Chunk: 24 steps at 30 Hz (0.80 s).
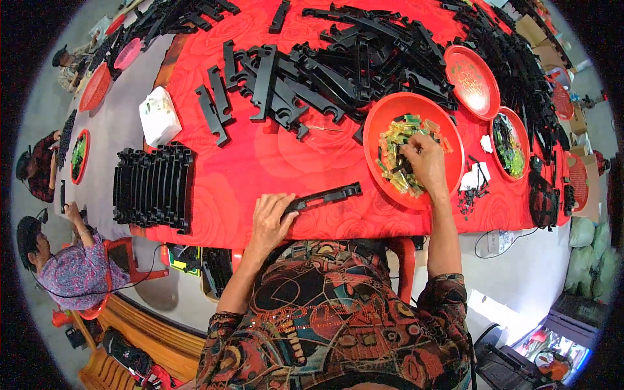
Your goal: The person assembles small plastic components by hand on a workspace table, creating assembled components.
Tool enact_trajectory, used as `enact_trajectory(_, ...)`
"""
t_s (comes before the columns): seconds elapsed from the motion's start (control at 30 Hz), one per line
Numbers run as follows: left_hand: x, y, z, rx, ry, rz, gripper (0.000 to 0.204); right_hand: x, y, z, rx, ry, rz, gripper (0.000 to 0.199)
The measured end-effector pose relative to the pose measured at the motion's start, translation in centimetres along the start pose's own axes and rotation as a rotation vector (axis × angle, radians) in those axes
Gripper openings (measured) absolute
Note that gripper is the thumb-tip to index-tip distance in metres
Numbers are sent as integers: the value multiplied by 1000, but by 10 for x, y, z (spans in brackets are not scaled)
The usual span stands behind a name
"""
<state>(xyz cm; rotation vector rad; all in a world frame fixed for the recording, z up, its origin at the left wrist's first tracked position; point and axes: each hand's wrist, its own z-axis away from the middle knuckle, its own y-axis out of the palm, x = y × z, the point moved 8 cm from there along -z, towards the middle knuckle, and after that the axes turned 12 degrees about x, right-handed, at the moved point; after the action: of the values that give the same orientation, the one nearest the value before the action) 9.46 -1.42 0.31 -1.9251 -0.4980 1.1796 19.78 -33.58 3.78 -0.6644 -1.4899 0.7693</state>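
Note:
My left hand [270,222] is closed on the end of a long black plastic part [328,197] with cut-outs, which lies near the table's front edge and points to the right. To its right stands a red plastic bowl [375,133], filled with small see-through yellow, amber and green pieces [398,135]. My right hand [426,161] reaches into that bowl, its fingers pinched together among the pieces. What sits between those fingertips is too small to make out. Beyond both hands rises a loose pile of similar black parts [263,81].
Black parts stand in a neat row [155,186] at the left, near a white tissue pack [158,117]. A thin tool [324,128] lies before the pile. Another red bowl [497,146] and a red tray [471,81] stand at the right. A co-worker [75,273] sits far left.

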Motion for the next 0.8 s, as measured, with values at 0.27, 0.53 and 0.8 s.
enact_trajectory(0.27, 2, 1, 4, -10, -8, 25, 39, -6, 4, -7, 140, 79, 137, 18)
enact_trajectory(0.53, 7, 3, 7, -18, -40, -3, 41, 22, 52, -40, 107, -104, 399, 18)
enact_trajectory(0.8, 8, 3, 5, -12, -54, 25, 53, 28, 61, -37, 192, -102, 502, 26)
